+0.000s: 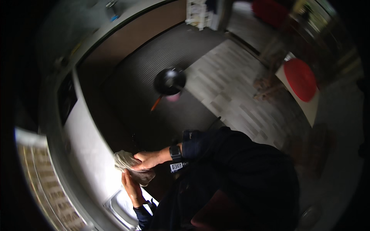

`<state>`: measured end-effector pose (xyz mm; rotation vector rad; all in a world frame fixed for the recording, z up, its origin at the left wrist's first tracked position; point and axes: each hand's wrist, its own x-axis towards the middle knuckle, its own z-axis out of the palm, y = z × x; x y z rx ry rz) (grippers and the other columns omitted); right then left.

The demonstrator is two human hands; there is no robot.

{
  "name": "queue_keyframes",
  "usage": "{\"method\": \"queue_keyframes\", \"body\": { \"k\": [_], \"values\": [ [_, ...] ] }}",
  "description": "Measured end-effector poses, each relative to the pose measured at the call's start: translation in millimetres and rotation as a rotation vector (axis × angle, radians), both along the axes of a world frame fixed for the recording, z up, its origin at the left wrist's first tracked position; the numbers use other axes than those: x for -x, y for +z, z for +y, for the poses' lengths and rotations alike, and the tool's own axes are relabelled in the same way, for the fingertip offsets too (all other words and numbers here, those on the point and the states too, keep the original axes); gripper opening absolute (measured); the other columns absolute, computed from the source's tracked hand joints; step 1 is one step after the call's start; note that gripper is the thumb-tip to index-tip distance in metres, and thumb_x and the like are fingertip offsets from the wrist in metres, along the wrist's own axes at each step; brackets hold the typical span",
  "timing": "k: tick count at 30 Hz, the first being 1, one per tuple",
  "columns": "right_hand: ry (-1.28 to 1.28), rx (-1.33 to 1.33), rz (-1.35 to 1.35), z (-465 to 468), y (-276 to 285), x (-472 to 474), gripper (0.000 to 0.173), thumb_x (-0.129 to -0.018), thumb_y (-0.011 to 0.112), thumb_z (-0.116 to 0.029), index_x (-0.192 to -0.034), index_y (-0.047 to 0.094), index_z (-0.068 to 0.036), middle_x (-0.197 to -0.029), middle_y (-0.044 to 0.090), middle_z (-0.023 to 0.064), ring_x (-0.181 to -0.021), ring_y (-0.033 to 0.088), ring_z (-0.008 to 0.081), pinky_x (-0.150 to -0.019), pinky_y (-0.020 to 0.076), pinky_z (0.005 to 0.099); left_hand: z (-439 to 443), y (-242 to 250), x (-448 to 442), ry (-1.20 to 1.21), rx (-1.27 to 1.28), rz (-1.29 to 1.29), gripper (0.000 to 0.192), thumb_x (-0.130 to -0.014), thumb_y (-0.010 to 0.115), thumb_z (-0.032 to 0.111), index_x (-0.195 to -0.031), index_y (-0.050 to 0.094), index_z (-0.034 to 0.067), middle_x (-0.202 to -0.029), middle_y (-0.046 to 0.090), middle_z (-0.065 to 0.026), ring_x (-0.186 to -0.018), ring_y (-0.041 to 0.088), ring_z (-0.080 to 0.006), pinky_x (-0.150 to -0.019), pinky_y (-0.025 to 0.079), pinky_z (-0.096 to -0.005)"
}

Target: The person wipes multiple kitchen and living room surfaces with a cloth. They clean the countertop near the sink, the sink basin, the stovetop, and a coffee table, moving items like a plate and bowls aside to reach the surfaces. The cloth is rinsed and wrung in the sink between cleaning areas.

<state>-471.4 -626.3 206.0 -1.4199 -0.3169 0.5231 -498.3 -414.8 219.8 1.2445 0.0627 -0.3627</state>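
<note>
A crumpled grey-beige cloth [125, 161] is bunched between my hands at the front edge of the white countertop [89, 144]. My right hand [149, 160], with a dark watch on its wrist, grips the cloth from above. Lower down, my left hand [132, 186] presses against the cloth with its fingers along the side by the counter. The cloth hides part of its palm and fingertips. Just below my left hand is a metal sink [115, 203] set into the counter.
A dark wok [169, 79] with an orange-brown handle stands over a pink object [173, 97] on the dark floor mat [185, 43]. At the right, a round red item [300, 79] lies on a pale surface. A black cooktop [68, 96] sits farther along the counter.
</note>
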Motion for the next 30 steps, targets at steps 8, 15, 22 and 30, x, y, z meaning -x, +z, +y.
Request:
{"method": "queue_keyframes", "body": {
  "k": [8,15,22,30],
  "values": [
    [-0.694,-0.003,-0.086,-252,7,5,0.065,-0.088,0.072,-0.028,-0.134,0.046,0.009,-0.132,0.055,0.0209,-0.124,0.052,0.0258,-0.105,0.0428,0.0381,-239,20,-95,-0.475,0.071,0.304,0.037,-0.098,0.06,0.019,-0.124,0.056,-0.007,-0.119,0.065,-0.0151,-0.108,0.064,-0.0254,-0.094,0.051,-0.039],
    [-0.99,-0.292,-0.041,-396,36,42,0.05,-0.096,0.065,-0.023,-0.134,0.046,0.002,-0.128,0.055,0.0106,-0.121,0.049,0.018,-0.105,0.0408,0.0341,-422,21,-146,-0.823,0.122,0.419,0.041,-0.096,0.059,0.018,-0.131,0.054,-0.003,-0.13,0.061,-0.0159,-0.12,0.058,-0.0289,-0.103,0.046,-0.0435],
    [-1.301,-0.109,-0.168,-528,36,17,0.043,-0.094,0.062,-0.015,-0.132,0.047,0.001,-0.118,0.058,0.0082,-0.111,0.054,0.0152,-0.097,0.0457,0.0321,-578,-16,-217,-0.958,0.433,0.683,0.05,-0.098,0.055,0.034,-0.136,0.053,0.001,-0.141,0.054,-0.0163,-0.131,0.05,-0.0323,-0.109,0.039,-0.0502],
    [-1.049,-0.513,-0.17,-685,92,-72,0.061,-0.096,0.064,-0.019,-0.146,0.034,0.0,-0.134,0.048,0.0117,-0.123,0.049,0.0183,-0.104,0.0436,0.0326,-760,-44,-320,-1.073,0.128,0.776,0.052,-0.106,0.045,0.036,-0.143,0.042,-0.001,-0.144,0.051,-0.0147,-0.129,0.053,-0.0303,-0.107,0.045,-0.0442]
  ]
}}
